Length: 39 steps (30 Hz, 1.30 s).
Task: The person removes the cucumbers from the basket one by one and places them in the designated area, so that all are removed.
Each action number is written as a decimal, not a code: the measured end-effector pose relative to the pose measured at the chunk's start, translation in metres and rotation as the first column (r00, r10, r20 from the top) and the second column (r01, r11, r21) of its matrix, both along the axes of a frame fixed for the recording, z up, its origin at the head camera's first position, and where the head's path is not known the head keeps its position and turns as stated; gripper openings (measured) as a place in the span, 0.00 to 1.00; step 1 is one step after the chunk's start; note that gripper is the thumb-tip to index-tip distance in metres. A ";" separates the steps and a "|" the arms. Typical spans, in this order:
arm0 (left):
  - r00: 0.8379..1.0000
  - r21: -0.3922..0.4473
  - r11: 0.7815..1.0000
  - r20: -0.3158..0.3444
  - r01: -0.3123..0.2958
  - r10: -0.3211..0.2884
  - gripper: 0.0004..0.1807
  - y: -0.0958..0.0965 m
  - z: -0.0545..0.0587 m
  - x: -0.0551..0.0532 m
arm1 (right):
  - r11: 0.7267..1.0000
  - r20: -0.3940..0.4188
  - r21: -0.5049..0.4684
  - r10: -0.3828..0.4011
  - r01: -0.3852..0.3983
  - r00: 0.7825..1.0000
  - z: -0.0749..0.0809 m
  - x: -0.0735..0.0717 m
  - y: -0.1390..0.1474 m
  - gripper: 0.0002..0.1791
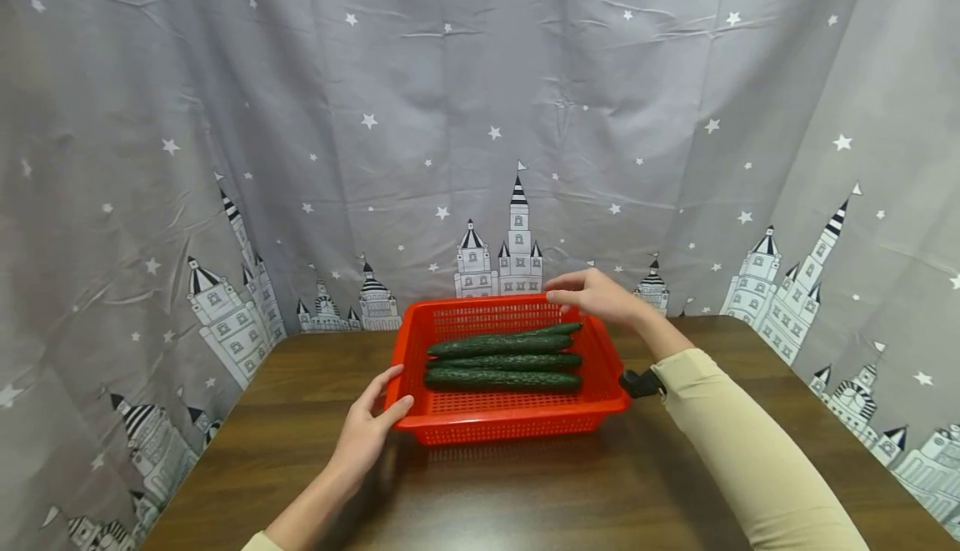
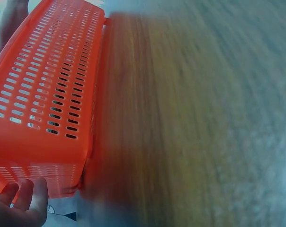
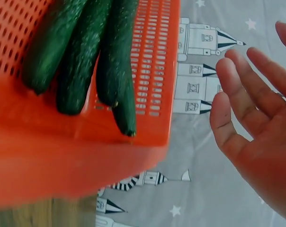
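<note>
A red plastic basket with slotted walls is at the middle of the wooden table. Several long green cucumbers lie side by side in it, crosswise in the head view. At the basket's left end my left hand grips the rim, thumb near the front corner; the left wrist view shows its fingers against the outer end wall. My right hand is over the far right corner. In the right wrist view its fingers are loosely bent, apart from the basket, and hold nothing.
The brown wooden table extends around the basket. Behind it and at both sides hangs a grey curtain printed with castles and stars. A black wrist device on my right arm is near the basket's right rim.
</note>
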<state>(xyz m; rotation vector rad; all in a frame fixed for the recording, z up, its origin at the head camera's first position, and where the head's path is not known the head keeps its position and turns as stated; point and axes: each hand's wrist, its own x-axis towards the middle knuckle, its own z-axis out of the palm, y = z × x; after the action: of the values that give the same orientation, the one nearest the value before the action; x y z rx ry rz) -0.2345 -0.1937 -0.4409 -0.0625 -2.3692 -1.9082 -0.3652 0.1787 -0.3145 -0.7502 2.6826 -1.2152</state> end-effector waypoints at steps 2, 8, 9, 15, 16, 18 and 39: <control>1.000 0.001 1.000 0.005 0.001 -0.001 0.30 0.000 -0.001 0.000 | 1.000 0.017 -0.011 0.006 -0.006 1.000 -0.001 -0.004 -0.004 0.24; 1.000 -0.006 1.000 0.015 0.005 -0.005 0.29 -0.001 0.001 -0.001 | 0.999 0.096 -0.037 0.012 -0.008 0.995 -0.006 -0.018 -0.018 0.24; 1.000 -0.011 1.000 0.013 0.011 -0.011 0.30 -0.001 0.002 -0.002 | 0.999 0.106 -0.042 0.008 -0.004 0.994 -0.005 -0.020 -0.019 0.24; 0.999 -0.025 0.999 -0.003 0.048 -0.048 0.31 0.001 0.010 -0.009 | 0.996 0.149 -0.087 -0.004 0.017 0.989 -0.005 -0.035 -0.023 0.24; 0.999 -0.026 0.998 -0.003 0.049 -0.049 0.31 0.001 0.010 -0.009 | 0.996 0.159 -0.091 -0.007 0.021 0.987 -0.007 -0.037 -0.025 0.25; 0.999 -0.030 0.998 0.002 0.048 -0.048 0.31 0.000 0.010 -0.009 | 0.995 0.179 -0.098 -0.006 0.024 0.984 -0.012 -0.041 -0.028 0.25; 0.998 -0.035 0.998 0.033 0.057 -0.056 0.30 -0.007 0.007 -0.004 | 0.985 0.314 -0.167 0.021 0.033 0.949 -0.065 -0.062 -0.058 0.27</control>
<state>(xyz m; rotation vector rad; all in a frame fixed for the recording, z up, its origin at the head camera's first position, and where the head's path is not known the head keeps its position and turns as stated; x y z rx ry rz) -0.2388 -0.2011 -0.4339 -0.1040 -2.4477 -1.9056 -0.4271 0.1210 -0.3795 -0.5135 2.3476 -1.4428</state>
